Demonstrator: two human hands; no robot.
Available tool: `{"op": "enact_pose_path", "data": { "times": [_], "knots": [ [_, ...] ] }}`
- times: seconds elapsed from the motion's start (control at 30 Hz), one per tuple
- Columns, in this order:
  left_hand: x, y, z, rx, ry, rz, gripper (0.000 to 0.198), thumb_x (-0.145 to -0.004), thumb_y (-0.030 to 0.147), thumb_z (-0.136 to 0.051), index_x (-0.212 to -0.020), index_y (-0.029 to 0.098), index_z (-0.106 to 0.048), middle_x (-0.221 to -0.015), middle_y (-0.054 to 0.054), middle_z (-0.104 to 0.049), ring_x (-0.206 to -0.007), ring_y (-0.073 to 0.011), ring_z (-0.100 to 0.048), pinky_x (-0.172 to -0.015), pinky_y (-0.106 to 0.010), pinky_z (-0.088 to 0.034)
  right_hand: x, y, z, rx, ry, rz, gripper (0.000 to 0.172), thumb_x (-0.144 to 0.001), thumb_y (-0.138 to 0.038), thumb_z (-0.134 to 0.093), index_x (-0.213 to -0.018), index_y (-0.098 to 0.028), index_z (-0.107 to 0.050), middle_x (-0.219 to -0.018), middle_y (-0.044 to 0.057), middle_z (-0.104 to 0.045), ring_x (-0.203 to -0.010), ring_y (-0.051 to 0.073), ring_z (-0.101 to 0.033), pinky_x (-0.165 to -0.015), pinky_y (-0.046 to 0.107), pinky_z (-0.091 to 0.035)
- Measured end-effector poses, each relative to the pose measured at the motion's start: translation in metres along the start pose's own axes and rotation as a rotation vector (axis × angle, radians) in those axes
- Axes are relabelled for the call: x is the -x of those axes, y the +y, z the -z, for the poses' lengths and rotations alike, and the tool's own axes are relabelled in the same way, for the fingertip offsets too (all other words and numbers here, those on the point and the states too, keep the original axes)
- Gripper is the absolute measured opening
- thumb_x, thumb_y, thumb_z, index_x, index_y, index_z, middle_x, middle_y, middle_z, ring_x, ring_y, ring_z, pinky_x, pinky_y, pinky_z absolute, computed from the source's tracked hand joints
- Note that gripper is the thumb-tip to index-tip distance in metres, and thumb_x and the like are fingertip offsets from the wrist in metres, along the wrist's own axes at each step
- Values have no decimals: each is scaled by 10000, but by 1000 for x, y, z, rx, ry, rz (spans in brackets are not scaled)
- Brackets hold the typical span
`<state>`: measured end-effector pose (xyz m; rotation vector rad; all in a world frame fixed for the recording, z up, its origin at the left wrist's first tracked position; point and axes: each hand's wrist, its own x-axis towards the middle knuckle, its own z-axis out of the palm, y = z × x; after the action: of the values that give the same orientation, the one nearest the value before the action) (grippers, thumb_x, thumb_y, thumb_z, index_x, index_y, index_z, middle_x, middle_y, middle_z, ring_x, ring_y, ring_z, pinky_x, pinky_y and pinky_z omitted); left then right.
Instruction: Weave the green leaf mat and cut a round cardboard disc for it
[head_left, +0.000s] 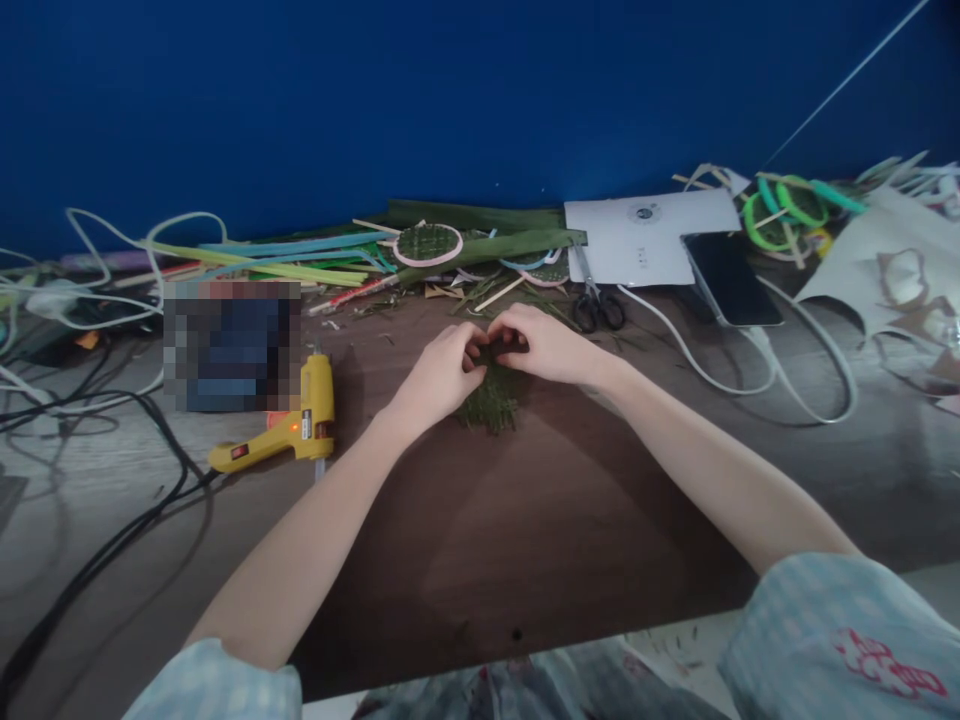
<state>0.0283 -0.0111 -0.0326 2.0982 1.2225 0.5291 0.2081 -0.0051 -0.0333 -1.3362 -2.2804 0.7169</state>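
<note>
Pinching the far edge of a small woven green leaf mat (pixel 491 402), the left hand (pixel 439 375) and right hand (pixel 546 346) meet, fingers curled narrow, equally near, the mat lying on the brown table (pixel 525 520), fanning toward the person.

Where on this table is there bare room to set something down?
Free: the brown table between the forearms, below the green woven piece in the left hand and right hand; the patch nearer than the white cable. Crowded: the back, with scissors and phone; the left, with glue gun and black cables.
</note>
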Motion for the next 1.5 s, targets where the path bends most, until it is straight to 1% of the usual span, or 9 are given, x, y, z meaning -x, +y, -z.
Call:
{"op": "enact_pose_path", "data": {
  "times": [0.33,0.57,0.8,1.0,1.1,1.2,1.33,1.4,1.5],
  "knots": [
    [-1,-1,-1,-18,9,29,224,-701,60,-577,-900,155,-540,-880,-29,-559,-655,-98,-543,-650,-265,-459,-2,2,0,-73,-19,-46,160,-690,-136,-577,-847,-163,-566,-852,48,-515,-816,178,-489,-728,310,-388],
    [-1,0,1,-40,0,29,242,-704,41,-578,-923,143,-571,-885,-31,-565,-646,-88,-540,-660,-258,-458,-2,5,1,-94,1,-56,163,-680,-116,-574,-836,-162,-581,-820,30,-520,-708,139,-469,-672,286,-381],
    [-1,2,2,-38,-12,44,260,-715,55,-586,-968,117,-595,-915,-48,-560,-660,-89,-547,-675,-254,-466,-3,6,1,-98,13,-57,178,-679,-102,-573,-845,-162,-599,-815,26,-527,-684,127,-461,-655,277,-375],
    [-2,2,4,-15,-26,65,267,-719,83,-574,-980,115,-622,-955,-65,-556,-687,-100,-566,-709,-273,-476,-4,6,2,-161,25,-101,113,-726,-143,-564,-831,-161,-600,-783,16,-540,-667,121,-475,-639,269,-369],
    [-4,-1,8,101,-46,96,294,-696,80,-562,-978,132,-625,-913,-48,-585,-707,-113,-575,-733,-287,-478,-4,5,-1,-141,42,-114,122,-699,-177,-623,-814,-158,-588,-765,8,-525,-640,113,-451,-625,265,-361],
    [-6,-4,15,325,-66,154,288,-695,82,-527,-961,141,-621,-853,-26,-619,-745,-123,-596,-787,-300,-469,-4,3,-4,-115,60,-115,168,-664,-161,-656,-815,-156,-584,-772,6,-514,-642,111,-446,-625,262,-359],
    [-6,-5,26,530,14,198,282,-727,126,-494,-986,140,-607,-935,-46,-639,-821,-136,-616,-802,-303,-466,-5,3,-2,-134,47,-134,157,-677,-176,-648,-820,-162,-585,-754,6,-535,-648,119,-465,-634,270,-366],
    [-6,-4,32,459,48,176,272,-725,134,-507,-977,144,-610,-942,-44,-647,-850,-143,-609,-806,-302,-462,-4,5,2,-192,37,-156,102,-721,-188,-603,-818,-164,-584,-750,13,-564,-662,125,-490,-641,273,-377],
    [-4,-4,41,172,36,128,221,-709,119,-529,-900,160,-632,-913,-25,-661,-852,-147,-593,-820,-301,-448,-3,7,11,-213,44,-173,60,-745,-181,-567,-799,-167,-589,-741,20,-591,-675,133,-513,-645,279,-383]
  ]
}}
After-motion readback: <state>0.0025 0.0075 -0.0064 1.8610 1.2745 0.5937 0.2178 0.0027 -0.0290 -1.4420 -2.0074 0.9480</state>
